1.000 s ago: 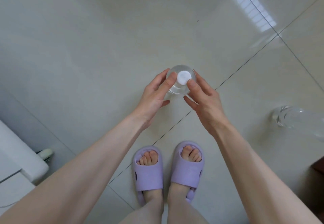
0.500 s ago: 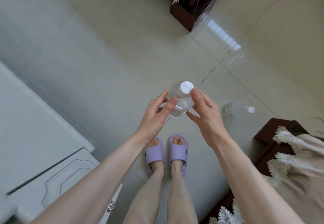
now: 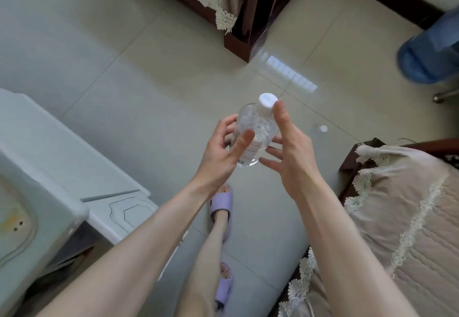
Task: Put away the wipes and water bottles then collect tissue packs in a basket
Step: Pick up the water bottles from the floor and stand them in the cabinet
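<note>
Held bottle (image 3: 253, 130) higher; second bottle (image 3: 321, 129) beyond

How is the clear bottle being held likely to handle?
The water bottle seems well filled, so probably heavy for its size. Its smooth round wall could slip, or roll if laid down; left hand grips it, right hand touches the cap.
</note>
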`<act>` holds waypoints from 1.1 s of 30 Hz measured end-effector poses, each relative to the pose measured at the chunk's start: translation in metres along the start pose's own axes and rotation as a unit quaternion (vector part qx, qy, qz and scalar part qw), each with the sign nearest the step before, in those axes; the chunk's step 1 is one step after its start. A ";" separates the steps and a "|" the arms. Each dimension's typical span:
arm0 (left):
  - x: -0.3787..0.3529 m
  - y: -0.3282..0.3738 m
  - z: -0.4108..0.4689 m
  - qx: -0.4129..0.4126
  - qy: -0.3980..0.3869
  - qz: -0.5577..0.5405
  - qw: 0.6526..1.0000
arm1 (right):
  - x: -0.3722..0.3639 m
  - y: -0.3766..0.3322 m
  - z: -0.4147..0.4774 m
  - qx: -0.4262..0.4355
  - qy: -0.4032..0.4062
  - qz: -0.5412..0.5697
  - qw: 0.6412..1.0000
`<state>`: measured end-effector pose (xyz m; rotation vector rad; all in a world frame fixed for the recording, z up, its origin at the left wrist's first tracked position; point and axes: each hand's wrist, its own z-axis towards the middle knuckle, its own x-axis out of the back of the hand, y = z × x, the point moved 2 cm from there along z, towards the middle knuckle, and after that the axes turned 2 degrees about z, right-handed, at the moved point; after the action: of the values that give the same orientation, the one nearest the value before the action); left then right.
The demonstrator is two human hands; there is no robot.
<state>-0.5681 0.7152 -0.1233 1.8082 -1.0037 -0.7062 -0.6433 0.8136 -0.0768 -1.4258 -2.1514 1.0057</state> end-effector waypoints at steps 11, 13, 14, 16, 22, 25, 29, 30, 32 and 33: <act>0.021 -0.033 -0.142 0.048 -0.003 -0.037 0.998 | -0.003 0.083 -0.115 -0.032 -0.003 -0.005 0.999; 0.032 -0.042 -0.164 0.059 0.000 -0.042 0.997 | -0.012 0.100 -0.134 -0.036 0.006 -0.004 0.999; 0.036 -0.046 -0.172 0.065 0.003 -0.041 0.997 | -0.015 0.106 -0.141 -0.040 0.012 -0.005 0.999; 0.047 -0.051 -0.191 0.072 0.005 -0.044 0.996 | -0.026 0.119 -0.158 -0.045 0.016 -0.007 0.999; 0.118 -0.081 -0.254 0.064 -0.014 -0.038 0.997 | -0.084 0.179 -0.215 -0.023 0.025 0.003 0.999; 0.147 -0.099 -0.279 0.071 -0.014 -0.030 0.997 | -0.108 0.208 -0.230 -0.025 0.018 0.007 1.000; 0.179 -0.124 -0.305 0.085 -0.008 -0.018 0.996 | -0.132 0.243 -0.242 -0.037 0.011 -0.001 0.999; 0.185 -0.129 -0.310 0.089 -0.005 -0.017 0.996 | -0.137 0.250 -0.243 -0.040 0.009 -0.003 0.999; 0.196 -0.142 -0.317 0.097 -0.001 -0.019 0.995 | -0.145 0.267 -0.242 -0.048 0.003 0.001 0.999; 0.201 -0.148 -0.321 0.101 0.003 -0.024 0.995 | -0.150 0.275 -0.241 -0.054 -0.001 0.001 0.999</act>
<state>-0.1616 0.7200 -0.1355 2.0139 -1.0603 -0.6468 -0.2492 0.8290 -0.1029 -1.4772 -2.2360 0.9035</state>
